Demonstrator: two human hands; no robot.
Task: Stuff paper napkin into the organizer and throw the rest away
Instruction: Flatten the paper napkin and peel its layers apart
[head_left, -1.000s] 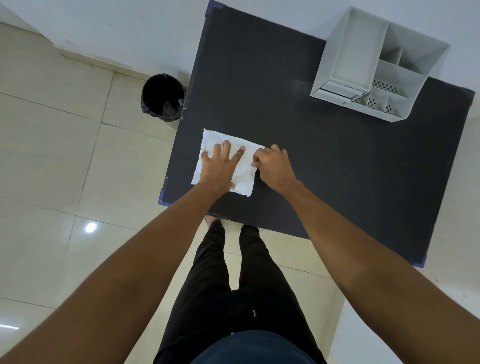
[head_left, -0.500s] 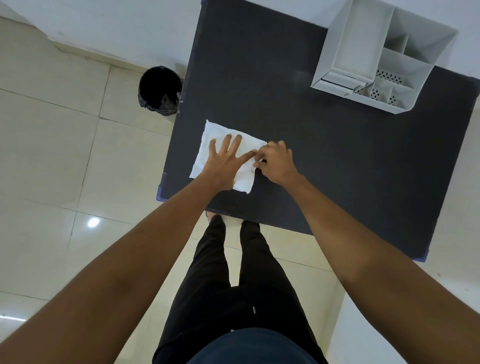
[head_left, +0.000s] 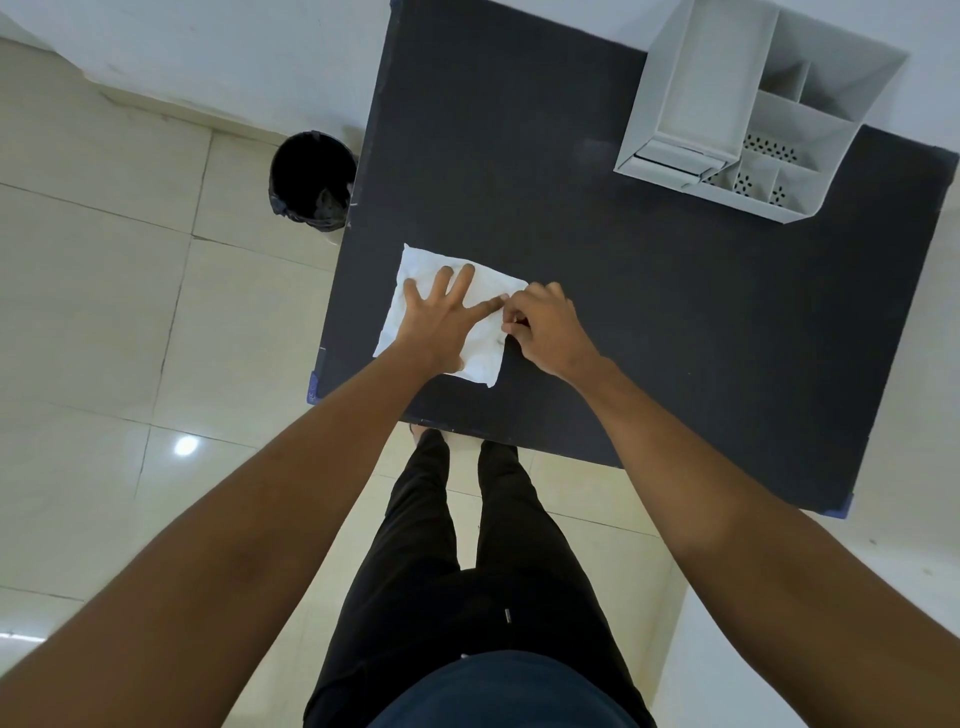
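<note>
A white paper napkin (head_left: 423, 270) lies flat near the front left corner of the black table (head_left: 649, 322). My left hand (head_left: 441, 322) rests on top of it with fingers spread, pressing it down. My right hand (head_left: 545, 332) is at the napkin's right edge, fingertips pinched on that edge. The white plastic organizer (head_left: 691, 73), with one large compartment and several small ones, stands at the table's far right corner, well away from both hands. Its compartments look empty.
A black bin with a dark liner (head_left: 311, 179) stands on the tiled floor just left of the table. A white wall runs behind the table. My legs stand at the table's front edge.
My right hand's fingers have closed tighter on the napkin's right edge. The left hand stays spread on the napkin. The camera view has shifted slightly.
</note>
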